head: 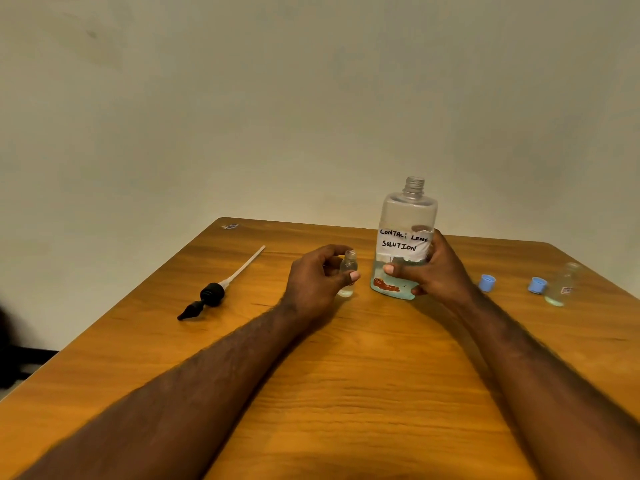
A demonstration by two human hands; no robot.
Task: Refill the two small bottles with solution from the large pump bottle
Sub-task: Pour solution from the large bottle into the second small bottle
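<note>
The big bottle (pixel 407 237) stands straight up. My right fingers (pixel 398 270) are curled round its lower half, with the thumb across the front under the paper label. I think I hold it this way so I can lift it and tip it. Its neck is bare, because the pump (pixel 211 296) is off and lies flat on the table (pixel 346 393), well out past my left fingers (pixel 332 251), its long straw pointing away from me. That leaves the neck open for pouring. The blue water fills only the low part of the big bottle. My left fingers pinch one small bottle (pixel 348 271) between the thumb and the fingertips. Its mouth is open and faces up, just beside the big bottle, so the water has only a short way to go. I think I hold it so it will not fall over. I cannot tell if its bottom sits on the table. Out past my right fingers lie the near blue cap (pixel 487 283) and the far blue cap (pixel 537 285), apart from each other. Just past the far one stands the other small bottle (pixel 562 285), open too, with a bit of water in it. None of my fingers touch it. I think the pouring has not begun yet.
</note>
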